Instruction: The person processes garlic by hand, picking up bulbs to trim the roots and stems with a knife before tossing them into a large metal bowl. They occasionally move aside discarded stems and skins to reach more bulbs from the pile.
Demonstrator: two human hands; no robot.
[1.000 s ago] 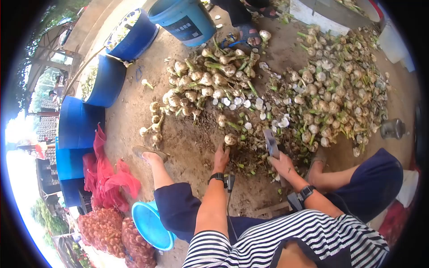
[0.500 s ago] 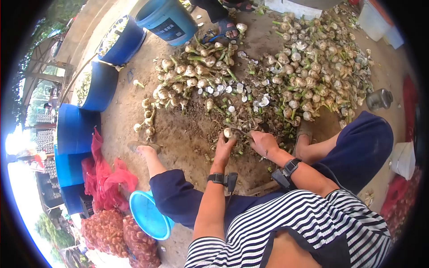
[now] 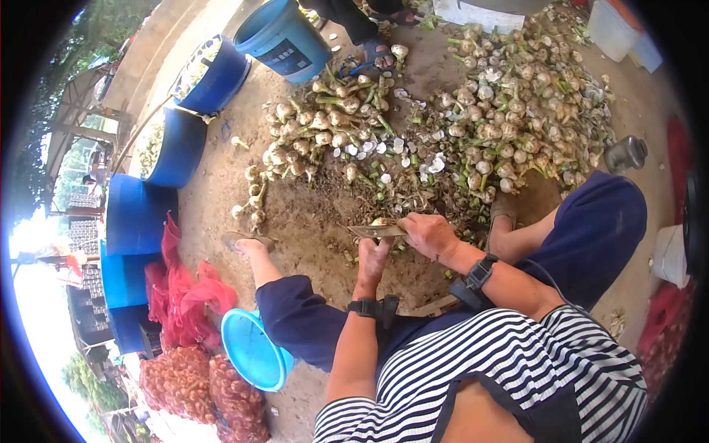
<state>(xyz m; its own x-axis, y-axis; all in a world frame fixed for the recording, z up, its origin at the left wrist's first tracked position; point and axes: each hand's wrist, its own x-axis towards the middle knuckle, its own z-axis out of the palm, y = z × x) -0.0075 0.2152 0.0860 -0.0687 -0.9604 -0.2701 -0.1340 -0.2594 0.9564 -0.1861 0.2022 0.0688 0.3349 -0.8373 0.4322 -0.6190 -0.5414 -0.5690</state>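
My right hand (image 3: 430, 236) is closed round the handle of a knife (image 3: 375, 231), whose flat, wide blade points left. Just behind the blade shows the top of a garlic bulb (image 3: 381, 221). My left hand (image 3: 373, 258) grips this bulb from below, its fingers partly covered by the blade. Beyond both hands, cut stems and white peel scraps (image 3: 436, 164) litter the soil. A big heap of garlic with stalks (image 3: 517, 118) lies to the right of them, and a smaller garlic pile (image 3: 325, 122) lies ahead to the left.
Blue tubs (image 3: 140, 210) line the left side, near red netting (image 3: 196, 295) and filled red net bags (image 3: 177, 384). A light-blue basin (image 3: 251, 351) stands by my left knee. Ahead are a blue bucket (image 3: 284, 44) and another person's foot (image 3: 379, 55). A metal jar (image 3: 626, 154) stands at right.
The knife blade has swung across the garlic bulb and now lies flat over it, covering part of my left fingers. My right hand has shifted slightly left. The whole view has turned a little.
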